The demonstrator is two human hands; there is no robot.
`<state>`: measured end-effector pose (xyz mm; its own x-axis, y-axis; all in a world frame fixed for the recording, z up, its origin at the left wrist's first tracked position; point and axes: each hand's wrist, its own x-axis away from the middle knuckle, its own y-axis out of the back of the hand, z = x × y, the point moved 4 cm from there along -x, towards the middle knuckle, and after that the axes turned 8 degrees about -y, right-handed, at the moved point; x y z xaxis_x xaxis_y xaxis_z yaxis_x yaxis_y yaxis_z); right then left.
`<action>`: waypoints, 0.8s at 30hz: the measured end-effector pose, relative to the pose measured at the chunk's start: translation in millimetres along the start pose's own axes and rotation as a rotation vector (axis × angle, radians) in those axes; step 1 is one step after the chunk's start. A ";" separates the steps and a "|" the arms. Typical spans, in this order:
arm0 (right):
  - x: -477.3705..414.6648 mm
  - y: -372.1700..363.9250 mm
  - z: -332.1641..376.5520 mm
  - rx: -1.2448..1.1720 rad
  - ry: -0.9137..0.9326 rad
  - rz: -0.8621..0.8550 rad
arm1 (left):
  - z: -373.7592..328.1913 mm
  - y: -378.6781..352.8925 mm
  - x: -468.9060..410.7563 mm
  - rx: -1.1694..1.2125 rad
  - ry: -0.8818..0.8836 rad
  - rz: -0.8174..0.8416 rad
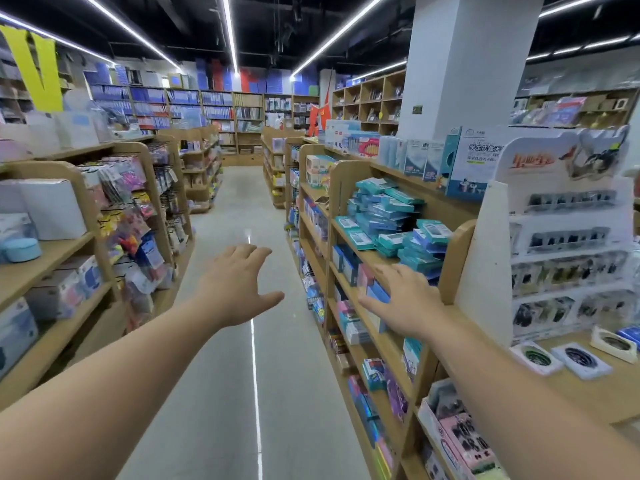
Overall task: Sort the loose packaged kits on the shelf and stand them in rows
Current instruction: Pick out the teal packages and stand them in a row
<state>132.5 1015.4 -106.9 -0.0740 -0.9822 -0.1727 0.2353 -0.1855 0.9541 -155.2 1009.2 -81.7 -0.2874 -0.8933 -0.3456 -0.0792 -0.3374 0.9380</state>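
Note:
A loose heap of teal and blue packaged kits (391,216) lies piled on the upper wooden shelf (367,252) of the right-hand aisle unit. Some lie flat, some lean on one another. My right hand (401,299) is stretched out below and in front of the heap, fingers spread, holding nothing. It hovers near the shelf edge, apart from the kits. My left hand (239,285) reaches out over the aisle floor with fingers straight and thumb out, also holding nothing.
Lower shelves on the right hold upright boxes (346,265) and packets. A white display stand (561,237) sits on a counter at the right. The left-hand shelving (69,244) carries boxes and hanging packets. The grey aisle floor (242,393) runs between.

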 end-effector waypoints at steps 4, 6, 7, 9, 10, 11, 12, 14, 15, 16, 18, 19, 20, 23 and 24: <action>-81.3 -30.9 10.1 0.007 -0.057 0.006 | 31.6 -44.6 -89.5 0.053 -0.062 -0.009; -122.9 -42.6 15.0 0.018 -0.102 0.001 | 45.9 -64.5 -137.5 0.092 -0.104 -0.006; -142.1 -47.8 17.1 0.021 -0.128 0.002 | 52.2 -74.3 -160.6 0.120 -0.122 0.000; -178.0 -56.2 18.6 0.028 -0.184 0.003 | 61.3 -93.5 -207.1 0.163 -0.177 0.014; -194.2 -58.3 17.6 0.031 -0.215 0.000 | 63.4 -101.9 -229.9 0.166 -0.215 0.023; -209.4 -60.0 15.3 0.033 -0.243 -0.003 | 64.1 -109.8 -251.6 0.168 -0.244 0.032; -222.5 -61.0 12.0 0.035 -0.270 -0.009 | 63.3 -117.3 -272.6 0.175 -0.272 0.036; -244.6 -65.1 0.5 0.024 -0.330 -0.019 | 57.4 -132.4 -311.0 0.186 -0.330 0.041; -254.1 -67.3 -7.2 0.013 -0.362 -0.028 | 52.4 -140.1 -328.3 0.185 -0.362 0.039; -263.0 -69.8 -15.9 0.004 -0.394 -0.039 | 45.9 -148.4 -344.8 0.183 -0.396 0.034; -278.1 -75.0 -34.6 -0.013 -0.450 -0.061 | 31.2 -166.4 -375.2 0.187 -0.467 0.023; -284.7 -78.1 -44.3 -0.030 -0.473 -0.070 | 22.4 -175.4 -389.4 0.192 -0.505 0.023; -290.9 -80.8 -54.3 -0.050 -0.493 -0.080 | 12.5 -184.4 -403.4 0.200 -0.545 0.028; -308.3 -82.9 -85.4 -0.061 -0.544 -0.173 | -23.3 -206.0 -440.7 0.254 -0.660 0.033; -314.1 -82.7 -97.7 -0.054 -0.572 -0.221 | -36.2 -211.7 -452.5 0.281 -0.682 0.037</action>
<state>231.0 1336.3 -155.4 -0.6313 -0.7514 -0.1921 0.2029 -0.3991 0.8942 26.1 1474.1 -124.8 -0.8169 -0.4884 -0.3068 -0.2736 -0.1401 0.9516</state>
